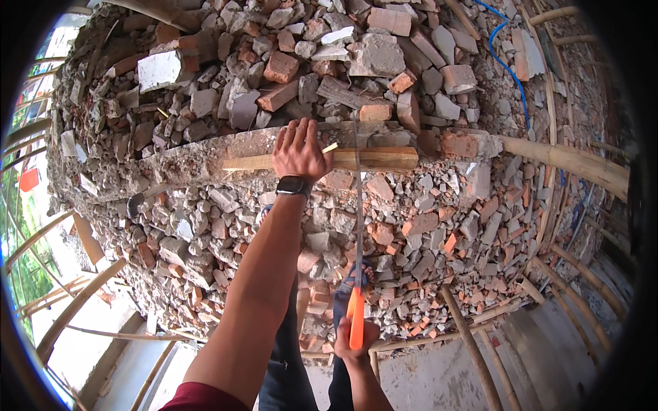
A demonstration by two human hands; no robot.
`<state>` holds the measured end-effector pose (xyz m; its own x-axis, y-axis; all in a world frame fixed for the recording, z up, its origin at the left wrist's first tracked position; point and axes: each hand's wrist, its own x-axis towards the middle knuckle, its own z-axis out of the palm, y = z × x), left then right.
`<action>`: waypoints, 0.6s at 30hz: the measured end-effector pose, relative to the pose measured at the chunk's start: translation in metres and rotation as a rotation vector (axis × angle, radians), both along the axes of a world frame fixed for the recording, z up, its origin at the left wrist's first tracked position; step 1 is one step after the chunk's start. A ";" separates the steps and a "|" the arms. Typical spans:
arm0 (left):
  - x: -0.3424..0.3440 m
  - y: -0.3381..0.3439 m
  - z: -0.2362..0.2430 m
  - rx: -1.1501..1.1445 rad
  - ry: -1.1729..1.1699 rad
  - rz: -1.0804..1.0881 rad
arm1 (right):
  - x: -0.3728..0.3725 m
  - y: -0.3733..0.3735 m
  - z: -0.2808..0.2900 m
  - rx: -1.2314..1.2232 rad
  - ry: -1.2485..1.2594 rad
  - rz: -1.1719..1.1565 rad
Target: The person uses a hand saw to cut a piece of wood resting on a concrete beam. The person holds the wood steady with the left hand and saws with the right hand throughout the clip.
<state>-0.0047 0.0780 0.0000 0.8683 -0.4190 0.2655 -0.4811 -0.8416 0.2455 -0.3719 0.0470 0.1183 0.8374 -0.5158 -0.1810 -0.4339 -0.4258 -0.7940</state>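
A length of split wood point(389, 159) lies crosswise on a broken concrete beam point(205, 147). My left hand point(300, 152), with a dark watch at its wrist, bears down on the wood near its middle, fingers reaching over the far side. At the lower centre, my right hand point(356, 340) is closed round the orange handle of a handsaw point(359, 233). The saw's long thin blade points away from me and crosses the wood to the right of my left hand. A pale sliver point(330, 147) sticks up beside my left thumb.
Broken bricks and concrete chunks point(377, 55) heap up beyond the beam, with smaller rubble point(425, 226) round my feet. Bamboo poles point(569, 161) stand and lean at both sides. A blue hose point(510, 65) trails down the far right. Below the rubble edge shows a pale floor point(425, 373).
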 end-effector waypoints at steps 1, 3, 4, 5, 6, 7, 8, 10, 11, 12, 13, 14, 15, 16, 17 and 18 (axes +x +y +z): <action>0.000 0.000 -0.001 0.006 0.002 -0.007 | 0.012 0.000 0.001 -0.067 0.003 0.032; -0.001 0.000 -0.004 0.023 0.005 -0.014 | 0.061 -0.022 -0.029 -0.457 -0.045 0.241; 0.003 -0.002 -0.003 -0.033 0.054 -0.025 | 0.084 -0.031 -0.033 -0.519 -0.076 0.264; 0.002 0.000 -0.003 -0.025 0.045 -0.018 | 0.091 -0.028 -0.035 -0.300 -0.117 0.138; -0.002 -0.006 -0.003 -0.030 0.042 -0.020 | 0.092 -0.026 -0.036 -0.095 -0.146 0.004; -0.002 -0.004 -0.003 -0.021 0.030 -0.006 | 0.063 -0.020 -0.027 -0.061 -0.042 -0.021; -0.001 -0.001 -0.004 -0.019 0.034 -0.011 | 0.035 -0.015 -0.018 -0.034 0.065 -0.042; 0.000 0.005 -0.006 -0.020 0.027 -0.008 | -0.013 0.001 0.022 0.184 0.124 -0.024; 0.000 0.005 -0.006 -0.020 0.021 -0.006 | -0.019 0.001 0.027 0.230 0.124 -0.040; 0.001 0.002 -0.005 -0.009 0.030 -0.006 | -0.005 0.001 0.022 0.250 0.159 -0.060; -0.002 0.000 -0.002 -0.011 0.024 -0.014 | 0.012 -0.004 0.012 0.257 0.204 -0.072; 0.000 -0.002 0.000 -0.011 0.006 -0.022 | 0.045 -0.015 0.001 0.279 0.315 -0.057; -0.001 -0.001 0.000 -0.005 -0.008 -0.029 | 0.080 -0.029 -0.005 0.355 0.572 0.027; 0.000 -0.002 0.000 -0.007 -0.011 -0.028 | 0.115 -0.047 -0.008 0.493 0.882 0.159; 0.000 -0.002 -0.001 -0.008 -0.007 -0.029 | 0.103 -0.040 -0.011 0.411 0.776 0.127; 0.002 0.001 0.000 -0.003 -0.008 -0.023 | 0.092 -0.031 -0.014 0.328 0.669 0.115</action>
<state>-0.0028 0.0793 -0.0002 0.8565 -0.4378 0.2734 -0.5019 -0.8298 0.2438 -0.2798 0.0159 0.1044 0.5402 -0.2637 -0.7992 -0.8352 -0.2845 -0.4706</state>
